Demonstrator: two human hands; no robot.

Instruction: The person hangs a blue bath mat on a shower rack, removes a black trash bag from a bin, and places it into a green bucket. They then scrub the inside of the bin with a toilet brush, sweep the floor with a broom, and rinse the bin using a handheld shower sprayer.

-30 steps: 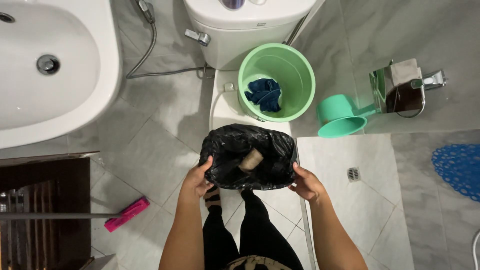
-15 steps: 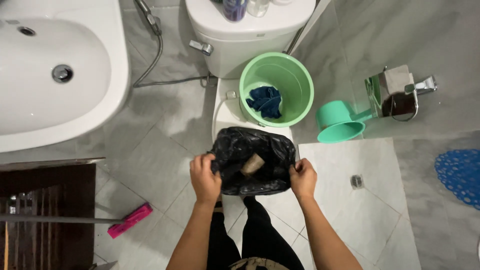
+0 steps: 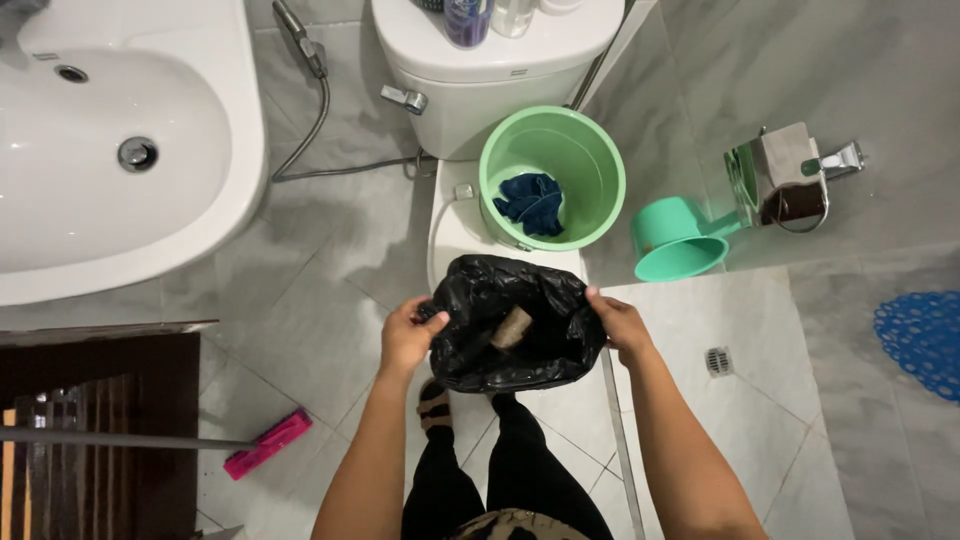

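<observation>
Left hand (image 3: pixel 408 338) pinched on left rim of crumpled black plastic bin bag (image 3: pixel 515 325); right hand (image 3: pixel 618 326) gripping right rim, fingers closed on plastic. Bag held open between hands, above feet, just in front of white toilet bowl (image 3: pixel 455 225). Brown cardboard tube (image 3: pixel 511 328) lying tilted inside bag, other contents too dark to tell. Round green plastic bucket (image 3: pixel 551 178) sits beyond bag, beside white toilet cistern (image 3: pixel 490 70), dark blue cloth (image 3: pixel 530 197) in bottom. Turquoise plastic dipper (image 3: pixel 672 243) to bucket's right. White ceramic washbasin (image 3: pixel 110 150) far left. Pink brush head (image 3: pixel 268 444) on grey tile floor, lower left.
</observation>
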